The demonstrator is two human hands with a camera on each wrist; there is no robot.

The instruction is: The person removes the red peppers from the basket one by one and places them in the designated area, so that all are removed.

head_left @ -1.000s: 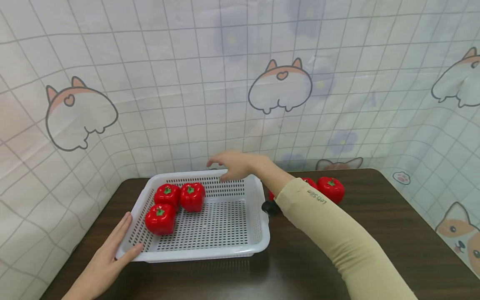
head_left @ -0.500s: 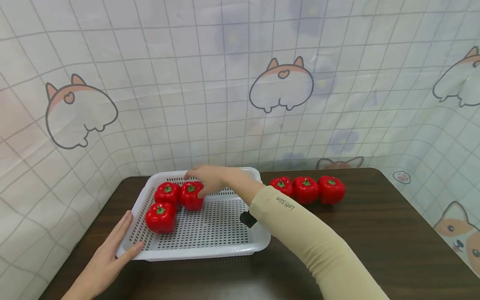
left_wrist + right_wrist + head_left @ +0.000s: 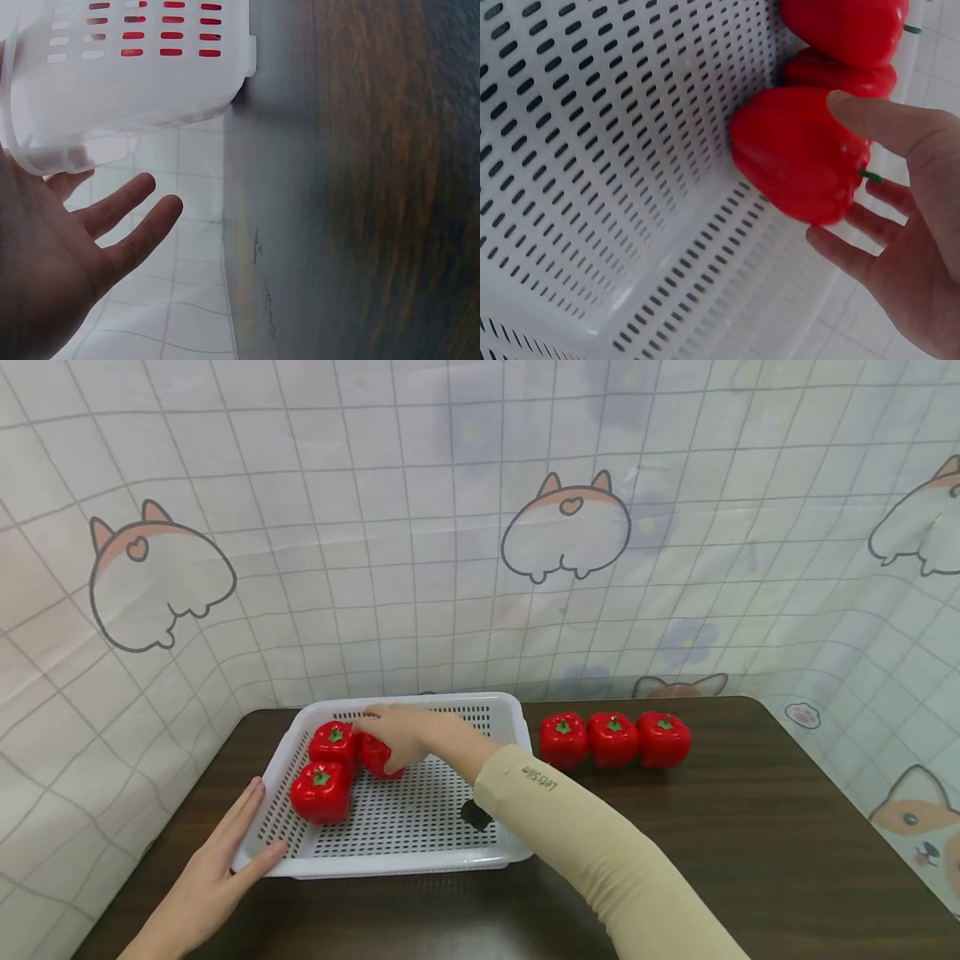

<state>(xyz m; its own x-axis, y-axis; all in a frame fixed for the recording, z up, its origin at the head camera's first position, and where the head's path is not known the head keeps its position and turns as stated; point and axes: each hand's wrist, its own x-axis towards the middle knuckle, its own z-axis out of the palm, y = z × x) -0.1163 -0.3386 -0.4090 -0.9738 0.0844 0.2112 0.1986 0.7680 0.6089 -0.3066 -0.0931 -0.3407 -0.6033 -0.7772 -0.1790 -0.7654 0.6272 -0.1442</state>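
A white perforated basket [image 3: 405, 863] stands on the table with three red bell peppers at its left end. My right hand [image 3: 408, 731] reaches over the rear right pepper [image 3: 378, 756]. In the right wrist view, the thumb lies on this bell pepper [image 3: 795, 150] and the fingers are at its far side, beside the green stem; the pepper still sits in the basket. The other two are a rear left pepper [image 3: 333, 743] and a front left pepper [image 3: 321, 793]. My left hand [image 3: 213, 872] rests at the basket's front left corner with straight, spread fingers, also visible in the left wrist view.
Right of the basket, a row of three red bell peppers [image 3: 612, 741] sits near the back of the dark wooden table [image 3: 712, 827]. A patterned cloth [image 3: 450, 568] hangs close behind the table and along its sides.
My right hand has moved left and down from above the basket's rear rim onto the rear right pepper. The row of peppers on the table has come into full view. My left hand has stayed put.
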